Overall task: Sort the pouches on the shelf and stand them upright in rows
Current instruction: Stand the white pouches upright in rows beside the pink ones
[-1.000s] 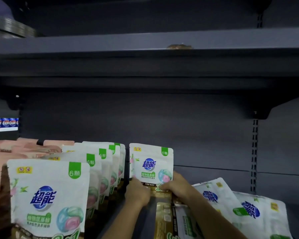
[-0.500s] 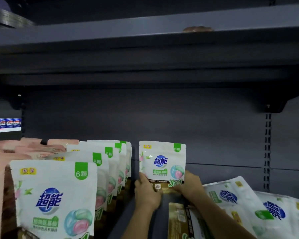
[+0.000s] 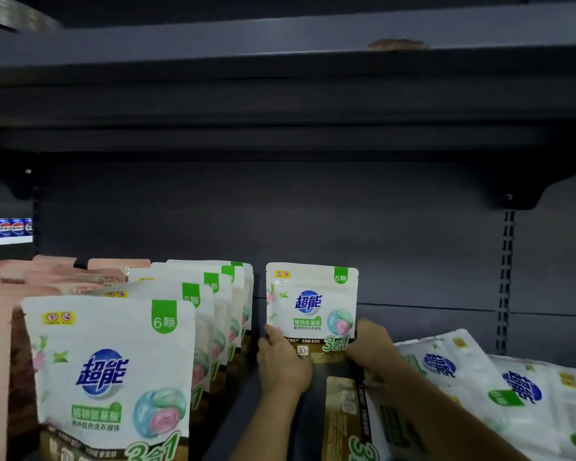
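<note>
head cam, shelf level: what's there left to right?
Pink pouches → row of upright white pouches → left hand → held upright pouch → right hand → white pouches lying flat.

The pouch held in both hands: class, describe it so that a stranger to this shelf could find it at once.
On the dark shelf, look right of the row of white pouches that runs towards the back wall. The held pouch stands upright and alone at the back, the left hand and right hand gripping its bottom corners. The loose pouches to its right lie flat.
</note>
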{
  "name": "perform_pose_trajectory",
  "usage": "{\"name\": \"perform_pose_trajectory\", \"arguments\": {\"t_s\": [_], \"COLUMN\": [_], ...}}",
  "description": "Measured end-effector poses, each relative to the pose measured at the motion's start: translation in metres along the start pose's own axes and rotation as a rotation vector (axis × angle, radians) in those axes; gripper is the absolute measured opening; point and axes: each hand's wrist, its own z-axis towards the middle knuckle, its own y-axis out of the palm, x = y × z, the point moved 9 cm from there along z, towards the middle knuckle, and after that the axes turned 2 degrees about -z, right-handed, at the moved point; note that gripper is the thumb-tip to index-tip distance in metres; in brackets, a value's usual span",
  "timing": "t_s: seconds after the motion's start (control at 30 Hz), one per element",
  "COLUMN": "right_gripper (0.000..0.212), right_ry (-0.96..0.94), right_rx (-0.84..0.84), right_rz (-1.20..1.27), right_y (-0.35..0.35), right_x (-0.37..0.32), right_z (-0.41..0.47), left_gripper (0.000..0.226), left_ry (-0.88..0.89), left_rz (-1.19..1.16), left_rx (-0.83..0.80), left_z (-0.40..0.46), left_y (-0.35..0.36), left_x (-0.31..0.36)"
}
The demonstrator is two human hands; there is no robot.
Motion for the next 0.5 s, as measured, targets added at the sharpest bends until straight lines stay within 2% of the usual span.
{"name": "perform_pose_trajectory", "arguments": {"t_s": [0.07, 0.13, 0.2, 0.27, 0.33, 0.4, 0.47, 0.5], "right_gripper": [0.039, 0.038, 0.033, 0.025, 0.028, 0.030, 0.030, 0.029], "right_ry": [0.019, 0.031, 0.028, 0.026, 0.041, 0.052, 0.060, 0.061], "right_rx": [0.018, 0.041, 0.053, 0.055, 0.064, 0.092, 0.121, 0.134], "right_rz": [0.009, -0.043, -0.096, -0.137, -0.154, -0.154, -0.113, -0.081], "right_y": [-0.016, -0.035, -0.051, -0.061, -0.067, -0.074, -0.081, -0.085], "right_x": [0.001, 0.003, 0.004, 0.006, 0.007, 0.008, 0.009, 0.010], "right_z": [-0.006, -0.013, -0.023, -0.034, -0.048, -0.063, -0.081, -0.091], "left_gripper": [0.069, 0.046, 0.026, 0.021, 0.039, 0.054, 0.062, 0.056], "left_ry": [0.008, 0.101, 0.234, 0.294, 0.284, 0.260, 0.279, 0.292], "left_rz": [-0.023, -0.053, -0.078, -0.074, 0.038, 0.206, 0.306, 0.324], "left_rx": [0.102, 0.220, 0.196, -0.014, -0.341, -0.586, -0.704, -0.728], "left_z": [-0.007, -0.017, -0.026, -0.035, -0.049, -0.065, -0.074, -0.075], "left_y": [-0.010, -0.022, -0.021, -0.005, 0.020, 0.034, 0.037, 0.038], "left_x": [0.005, 0.020, 0.041, 0.057, 0.064, 0.062, 0.060, 0.058]}}
